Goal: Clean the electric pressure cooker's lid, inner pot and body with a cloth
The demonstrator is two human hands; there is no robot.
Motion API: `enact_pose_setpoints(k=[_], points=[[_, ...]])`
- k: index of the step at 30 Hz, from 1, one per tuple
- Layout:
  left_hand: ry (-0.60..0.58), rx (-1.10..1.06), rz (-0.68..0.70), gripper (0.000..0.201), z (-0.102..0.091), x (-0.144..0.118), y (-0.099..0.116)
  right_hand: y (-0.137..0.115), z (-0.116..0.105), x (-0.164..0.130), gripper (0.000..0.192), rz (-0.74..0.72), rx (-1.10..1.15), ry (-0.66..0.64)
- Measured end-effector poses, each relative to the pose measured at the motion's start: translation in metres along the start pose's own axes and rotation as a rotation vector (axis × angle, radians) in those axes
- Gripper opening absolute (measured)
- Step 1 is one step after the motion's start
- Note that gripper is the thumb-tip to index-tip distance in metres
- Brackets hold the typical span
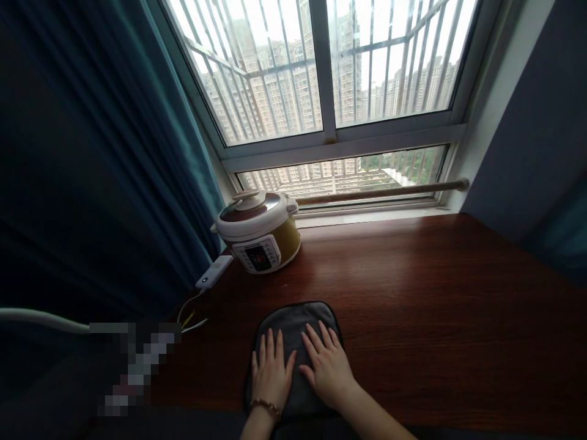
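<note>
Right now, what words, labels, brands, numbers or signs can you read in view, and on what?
No text is readable.
Cooker panel: small markings, too small and blurred to read.
White box: a small dark spot, no legible text.
Pad: no lettering on the part that shows.
Pixelated patch, lower left: masked, can't tell.

Dark grey pad (292,325), reddish-brown table (422,305)
</note>
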State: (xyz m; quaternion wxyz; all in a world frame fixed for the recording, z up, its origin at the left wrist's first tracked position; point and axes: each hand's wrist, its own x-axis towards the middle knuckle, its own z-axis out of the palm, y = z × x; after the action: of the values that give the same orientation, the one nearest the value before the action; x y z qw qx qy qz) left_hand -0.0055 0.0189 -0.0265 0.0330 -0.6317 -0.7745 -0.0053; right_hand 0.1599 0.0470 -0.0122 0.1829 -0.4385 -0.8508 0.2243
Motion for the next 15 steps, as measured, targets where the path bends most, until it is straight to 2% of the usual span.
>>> enact_pose_setpoints(k=[4, 7, 8, 9, 10, 11, 13, 15], points=[[-0.043, -0.230, 0.118, 0.065, -0.001, 0.002, 0.026, 0.024, -0.011, -0.029, 0.064, 0.076, -0.046, 0.043], [-0.032, -0.566, 0.249, 0.058, -0.021, 0.037, 0.022, 0.049, -0.024, -0.050, 0.062, 0.149, -0.086, 0.101], [0.049, -0.690, 0.195, 0.053, -0.035, 0.058, 0.012, 0.057, -0.030, -0.053, 0.060, 0.182, -0.088, 0.123], [0.183, -0.800, 0.064, 0.047, -0.051, 0.083, -0.001, 0.064, -0.037, -0.052, 0.058, 0.217, -0.074, 0.149], [0.342, -0.885, -0.135, 0.043, -0.070, 0.109, -0.016, 0.070, -0.045, -0.047, 0.053, 0.244, -0.037, 0.182], [0.454, -0.893, -0.264, 0.043, -0.090, 0.136, -0.034, 0.075, -0.056, -0.038, 0.048, 0.256, 0.031, 0.216], [0.590, -0.898, -0.445, 0.043, -0.128, 0.188, -0.068, 0.080, -0.081, -0.004, 0.038, 0.243, 0.270, 0.288], [0.658, -0.921, -0.558, 0.038, -0.159, 0.228, -0.094, 0.081, -0.110, 0.044, 0.029, 0.245, 0.630, 0.300]])
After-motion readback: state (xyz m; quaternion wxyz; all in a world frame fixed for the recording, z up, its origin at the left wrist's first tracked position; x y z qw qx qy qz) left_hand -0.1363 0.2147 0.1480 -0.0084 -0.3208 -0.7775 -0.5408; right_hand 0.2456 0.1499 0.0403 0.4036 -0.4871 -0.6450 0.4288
